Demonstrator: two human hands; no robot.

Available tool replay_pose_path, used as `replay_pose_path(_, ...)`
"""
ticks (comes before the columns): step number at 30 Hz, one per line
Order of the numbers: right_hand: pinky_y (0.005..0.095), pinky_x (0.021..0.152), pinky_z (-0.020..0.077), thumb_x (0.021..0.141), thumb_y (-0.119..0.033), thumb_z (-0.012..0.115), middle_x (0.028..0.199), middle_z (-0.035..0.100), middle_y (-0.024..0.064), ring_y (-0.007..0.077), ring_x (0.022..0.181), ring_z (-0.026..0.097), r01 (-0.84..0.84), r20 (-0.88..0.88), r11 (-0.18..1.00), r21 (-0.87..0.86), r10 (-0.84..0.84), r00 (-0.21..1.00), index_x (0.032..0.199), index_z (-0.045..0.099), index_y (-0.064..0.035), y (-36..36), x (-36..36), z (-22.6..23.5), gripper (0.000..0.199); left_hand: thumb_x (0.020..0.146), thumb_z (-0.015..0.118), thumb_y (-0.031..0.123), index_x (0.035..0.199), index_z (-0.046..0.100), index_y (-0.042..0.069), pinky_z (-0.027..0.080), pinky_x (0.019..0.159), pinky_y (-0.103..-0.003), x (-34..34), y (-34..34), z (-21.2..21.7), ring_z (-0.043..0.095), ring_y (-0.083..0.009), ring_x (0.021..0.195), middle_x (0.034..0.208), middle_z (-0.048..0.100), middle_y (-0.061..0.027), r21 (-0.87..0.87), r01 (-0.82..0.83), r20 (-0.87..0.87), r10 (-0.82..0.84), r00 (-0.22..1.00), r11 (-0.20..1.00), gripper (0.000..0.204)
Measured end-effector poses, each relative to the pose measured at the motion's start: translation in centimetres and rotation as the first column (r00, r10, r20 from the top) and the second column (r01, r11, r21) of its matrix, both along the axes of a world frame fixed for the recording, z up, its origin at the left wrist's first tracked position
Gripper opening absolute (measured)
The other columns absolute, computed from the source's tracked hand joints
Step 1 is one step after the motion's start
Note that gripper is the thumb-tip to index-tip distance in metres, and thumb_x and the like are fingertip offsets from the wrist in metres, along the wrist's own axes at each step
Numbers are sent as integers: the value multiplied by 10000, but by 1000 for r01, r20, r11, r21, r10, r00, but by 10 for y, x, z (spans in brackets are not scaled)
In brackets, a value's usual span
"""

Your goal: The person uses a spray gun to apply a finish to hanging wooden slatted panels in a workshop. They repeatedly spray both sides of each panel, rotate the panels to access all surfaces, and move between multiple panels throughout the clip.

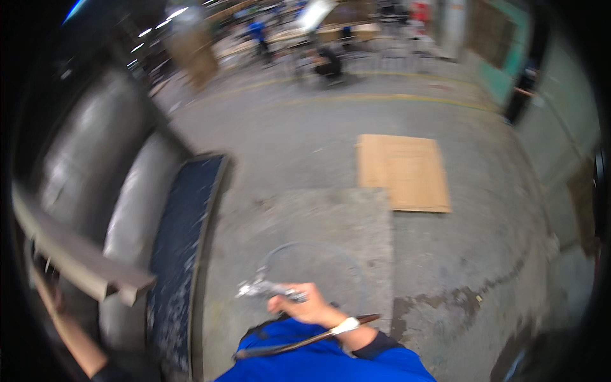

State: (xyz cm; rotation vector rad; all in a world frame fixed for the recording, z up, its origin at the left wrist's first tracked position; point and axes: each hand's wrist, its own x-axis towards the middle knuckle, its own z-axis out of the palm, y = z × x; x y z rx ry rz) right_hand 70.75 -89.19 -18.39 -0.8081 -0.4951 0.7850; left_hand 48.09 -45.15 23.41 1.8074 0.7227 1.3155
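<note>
In front of my body, my right hand [309,305] is closed around the handle of a silvery spray gun [261,289], its head pointing left. A thin hose [318,244] loops near it over the floor. At the far left, my left hand [52,290] is at the underside of a long grey channel-shaped piece [83,261] and appears to grip it; blur and the piece partly hide the fingers. The piece slants toward me above a trough with curved grey metal sheets.
The trough's dark blue bed [181,216] runs along my left beside the curved grey metal sheet [133,197]. A flat tan board [404,172] lies on the concrete floor ahead. Grey-green cabinets [560,127] line the right. Far off, blurred people and tables show.
</note>
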Motion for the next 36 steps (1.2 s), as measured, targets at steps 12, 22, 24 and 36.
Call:
replay_pose_path(12,297,663,574,946,-653,612,798,733,117,172,708,703,12,270,1000,-21,-6,963,1286,675,79,15,2,-12,810,1026,596,195,1256,700,34,576,941,-337,35,-62,46,676,-178,996,1091,708,-92,-73,-76,-51,72,996,994,299)
replay_pose_path(22,272,628,556,963,-682,568,797,747,114,146,643,686,52,371,991,121,-94,924,1259,689,83,29,5,-28,829,1035,580,112,1308,640,-32,602,953,-336,60,-96,78,672,-209,1074,1153,678,-150,-28,-175,-80,172,982,984,314)
replay_pose_path(24,269,636,558,967,-638,604,791,741,109,135,657,688,35,332,990,135,-78,940,1266,683,87,45,1,-37,789,1065,503,98,1374,586,-30,600,992,-371,65,-102,82,674,-252,1141,1263,658,-198,48,-202,-93,206,974,978,345)
replay_pose_path(36,257,603,519,978,-393,732,684,683,49,76,637,629,-10,278,995,-100,38,960,1281,718,-11,97,-10,-80,487,972,704,125,1244,646,-71,631,906,-358,62,-110,114,703,-259,1032,1186,658,-185,15,15,-157,-12,988,1000,340)
